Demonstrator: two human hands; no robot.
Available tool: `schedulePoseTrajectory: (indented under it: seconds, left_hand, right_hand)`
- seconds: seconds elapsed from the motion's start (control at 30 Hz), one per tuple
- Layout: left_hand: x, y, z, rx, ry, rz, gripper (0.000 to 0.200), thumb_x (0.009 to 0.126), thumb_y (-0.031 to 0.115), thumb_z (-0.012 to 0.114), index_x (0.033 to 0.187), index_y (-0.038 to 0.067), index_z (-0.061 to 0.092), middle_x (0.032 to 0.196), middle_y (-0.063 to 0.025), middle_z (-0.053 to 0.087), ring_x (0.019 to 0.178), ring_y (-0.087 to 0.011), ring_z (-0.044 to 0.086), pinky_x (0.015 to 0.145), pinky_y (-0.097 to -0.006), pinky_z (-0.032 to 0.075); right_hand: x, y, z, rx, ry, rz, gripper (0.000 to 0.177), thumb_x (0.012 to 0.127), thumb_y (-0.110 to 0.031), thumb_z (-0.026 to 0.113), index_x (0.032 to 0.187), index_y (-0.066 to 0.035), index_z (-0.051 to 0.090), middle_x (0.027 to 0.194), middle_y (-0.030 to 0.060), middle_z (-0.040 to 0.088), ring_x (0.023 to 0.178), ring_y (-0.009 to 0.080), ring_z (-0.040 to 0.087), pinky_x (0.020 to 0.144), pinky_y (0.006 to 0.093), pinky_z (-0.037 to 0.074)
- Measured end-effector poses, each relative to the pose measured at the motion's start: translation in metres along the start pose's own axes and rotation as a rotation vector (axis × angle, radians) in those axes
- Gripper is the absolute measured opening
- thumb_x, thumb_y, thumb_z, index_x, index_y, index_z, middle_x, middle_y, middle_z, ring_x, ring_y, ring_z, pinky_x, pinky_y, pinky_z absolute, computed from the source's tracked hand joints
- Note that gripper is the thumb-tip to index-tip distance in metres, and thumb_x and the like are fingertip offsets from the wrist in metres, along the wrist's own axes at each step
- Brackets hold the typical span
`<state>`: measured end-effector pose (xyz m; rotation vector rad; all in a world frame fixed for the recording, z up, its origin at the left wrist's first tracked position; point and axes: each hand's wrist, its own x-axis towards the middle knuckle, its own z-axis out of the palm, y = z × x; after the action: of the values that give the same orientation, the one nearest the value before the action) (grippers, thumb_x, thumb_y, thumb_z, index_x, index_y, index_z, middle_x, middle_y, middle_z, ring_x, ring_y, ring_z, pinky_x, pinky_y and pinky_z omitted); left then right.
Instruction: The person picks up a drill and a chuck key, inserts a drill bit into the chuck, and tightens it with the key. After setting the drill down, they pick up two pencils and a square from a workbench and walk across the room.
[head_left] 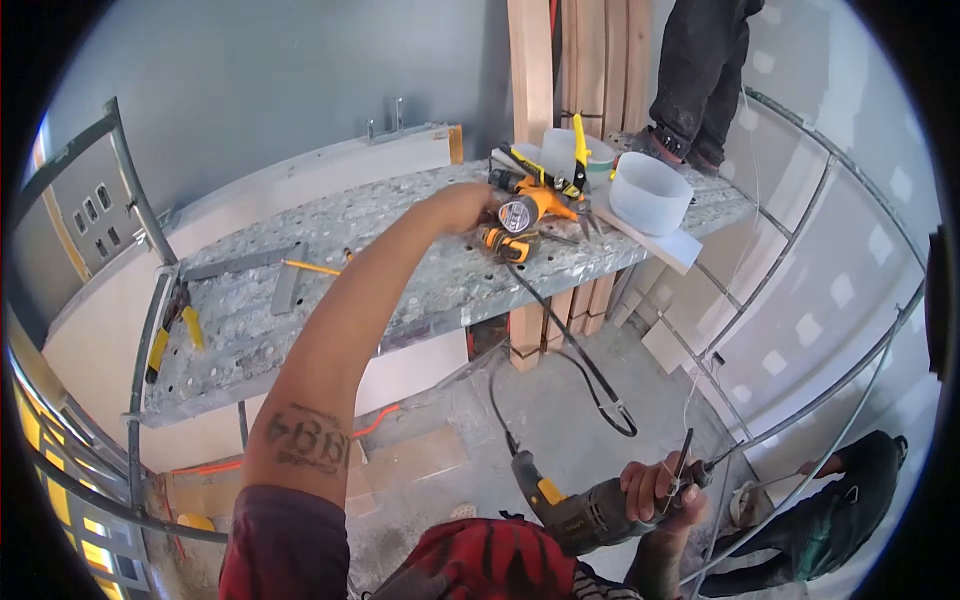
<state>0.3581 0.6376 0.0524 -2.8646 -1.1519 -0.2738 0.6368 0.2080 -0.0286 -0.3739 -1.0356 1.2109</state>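
Note:
My left hand (468,207) reaches across the scaffold plank (390,290) to a pile of tools, its fingers hidden at the back of the pile. Beside it lies an orange-and-black power tool (515,213) with a round label, and a yellow-and-black battery pack (508,244). Yellow-handled snips (580,150) stand upright in the pile. My right hand (655,490) wraps around the front of a corded power drill (590,515), near its chuck, low in front of my body. A thin dark rod (684,452) sticks up beside those fingers, and the black cord (575,355) loops up toward the plank.
White buckets (652,192) stand past the tools, near a person's legs (700,80) on the plank. A metal square (285,292), a pencil (312,267) and yellow-handled tools (193,327) lie on the left. Scaffold rails (790,235) flank the plank. Another person (830,515) bends down at lower right.

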Motion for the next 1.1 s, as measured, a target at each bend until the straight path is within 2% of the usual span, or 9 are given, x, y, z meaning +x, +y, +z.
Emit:
schedulePoseTrajectory:
  seconds: [0.23,0.3,0.43,0.57,0.73,0.83,0.97,1.07,1.1]
  left_hand:
    - [-0.04,0.008,-0.027,0.253,0.099,0.134,0.015,0.087,0.014,0.058,0.102,0.015,0.057,0.104,-0.0125,0.058,0.096,-0.0324,0.062,0.08,-0.0443,0.051]
    - [-0.058,-0.019,-0.045,0.261,0.052,0.126,0.021,0.09,0.015,0.056,0.11,0.018,0.056,0.108,-0.0092,0.059,0.1,-0.0325,0.061,0.083,-0.045,0.05]
    - [-0.125,-0.028,-0.114,0.244,0.113,-0.229,0.017,0.093,0.022,0.05,0.106,0.016,0.059,0.106,-0.0107,0.06,0.099,-0.0322,0.059,0.083,-0.0418,0.048]
    - [-0.21,0.008,-0.161,0.167,0.221,-0.423,0.02,0.091,0.022,0.051,0.105,0.012,0.06,0.106,-0.013,0.06,0.098,-0.0344,0.059,0.086,-0.0397,0.047]
    - [-0.335,0.052,-0.152,0.672,0.415,-0.412,0.021,0.082,0.004,0.06,0.102,0.006,0.061,0.113,-0.0145,0.06,0.1,-0.0367,0.06,0.083,-0.0414,0.049]
    - [-0.371,0.12,-0.128,0.556,0.287,-0.429,0.032,0.085,-0.002,0.055,0.116,0.006,0.058,0.114,-0.013,0.061,0.097,-0.0348,0.061,0.084,-0.0384,0.047]
    - [-0.353,0.215,-0.047,-0.29,0.599,-0.434,0.037,0.085,0.007,0.062,0.121,0.001,0.052,0.102,-0.011,0.062,0.076,-0.0143,0.055,0.076,-0.0306,0.045]
    - [-0.298,0.292,0.016,-0.992,0.193,-0.233,0.023,0.075,0.003,0.069,0.098,0.0,0.064,0.086,-0.0102,0.067,0.071,-0.0151,0.06,0.065,-0.0297,0.048]
    - [-0.266,0.311,0.032,-0.82,0.11,-0.085,0.019,0.075,0.001,0.07,0.094,0.001,0.066,0.084,-0.0106,0.067,0.071,-0.0154,0.064,0.063,-0.0268,0.049]
  right_hand:
    - [-0.01,-0.008,-0.016,-0.271,0.025,0.007,0.033,0.087,-0.038,0.052,0.078,-0.007,0.045,0.052,0.0069,0.051,0.047,0.0205,0.053,0.072,0.0367,0.041]
    - [-0.008,-0.006,-0.011,-0.285,0.252,0.092,0.034,0.086,-0.037,0.056,0.08,-0.006,0.046,0.054,0.0076,0.051,0.05,0.0197,0.053,0.064,0.0341,0.043]
    - [0.001,0.016,-0.026,-0.339,0.383,0.215,0.035,0.082,-0.032,0.066,0.089,-0.003,0.048,0.062,0.008,0.052,0.052,0.0187,0.054,0.047,0.031,0.043]
    - [0.013,0.029,-0.04,-0.256,0.316,0.233,0.033,0.082,-0.03,0.069,0.082,0.0,0.053,0.063,0.0097,0.057,0.057,0.02,0.059,0.056,0.0328,0.049]
    - [0.01,0.032,-0.068,-0.202,0.399,0.252,0.03,0.084,-0.029,0.066,0.083,-0.001,0.054,0.062,0.0082,0.059,0.057,0.0171,0.059,0.057,0.0298,0.049]
    - [0.001,0.03,-0.089,-0.349,0.292,0.353,0.027,0.085,-0.026,0.066,0.082,-0.001,0.056,0.063,0.0066,0.061,0.059,0.0137,0.06,0.057,0.0283,0.048]
    - [-0.013,0.025,-0.102,-0.362,0.212,0.437,0.025,0.086,-0.025,0.066,0.081,-0.002,0.058,0.063,0.0042,0.062,0.059,0.0115,0.059,0.057,0.027,0.048]
    - [-0.026,0.024,-0.11,-0.316,0.169,0.476,0.024,0.088,-0.025,0.065,0.081,-0.002,0.058,0.063,0.0035,0.062,0.059,0.0112,0.059,0.057,0.0267,0.048]
    - [-0.032,0.026,-0.115,-0.297,0.165,0.497,0.024,0.088,-0.025,0.065,0.081,-0.003,0.058,0.063,0.0034,0.062,0.059,0.0109,0.059,0.057,0.0267,0.048]
